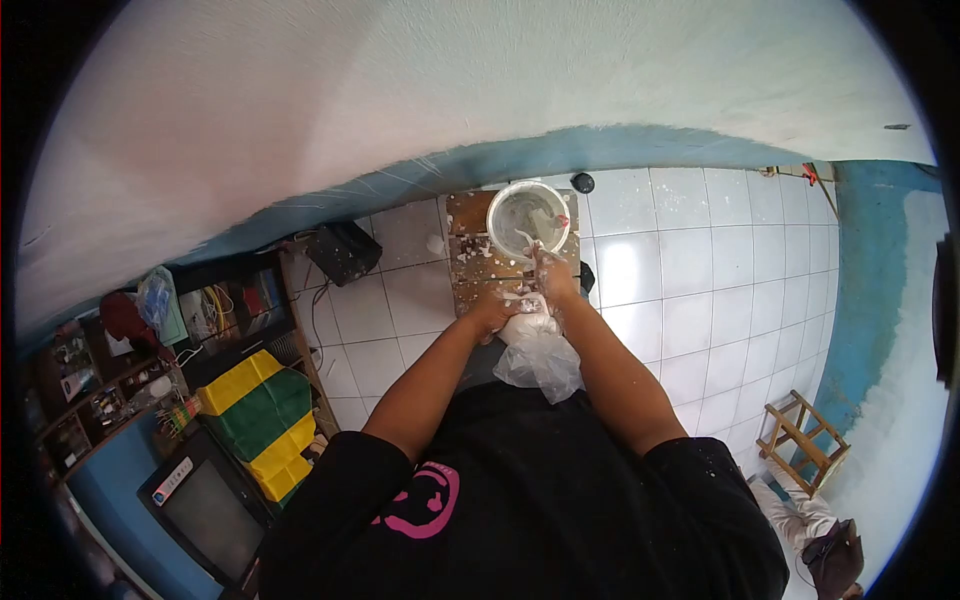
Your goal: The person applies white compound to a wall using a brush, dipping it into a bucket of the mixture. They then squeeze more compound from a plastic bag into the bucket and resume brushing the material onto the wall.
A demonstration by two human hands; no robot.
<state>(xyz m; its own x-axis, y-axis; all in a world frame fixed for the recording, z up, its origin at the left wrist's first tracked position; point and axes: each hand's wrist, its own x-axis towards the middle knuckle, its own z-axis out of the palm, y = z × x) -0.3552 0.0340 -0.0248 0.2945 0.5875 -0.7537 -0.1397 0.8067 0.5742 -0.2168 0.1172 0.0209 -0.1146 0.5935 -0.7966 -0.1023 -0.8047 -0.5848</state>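
Observation:
A clear plastic bag of white paste (532, 335) is gripped in both hands close to my body. My left hand (489, 313) closes round the bag's left side. Farther forward, my right hand (553, 277) is wrapped round the bag's narrow twisted end, which reaches the near rim of a white bucket (494, 213). White smears coat the fingers of both hands. Inside the bucket lies a pale, flat-bladed tool (547, 226) with a bit of red at its end. The bucket stands on a paint-spattered wooden plank surface (468, 254).
A partly whitened wall (480, 70) rises ahead. Left are a black bag (343, 252), shelves, a television (210, 500) and a yellow-green cloth (258, 420). A small black object (582, 182) lies near the bucket. A wooden stool (803, 440) stands right on the tiled floor (690, 300).

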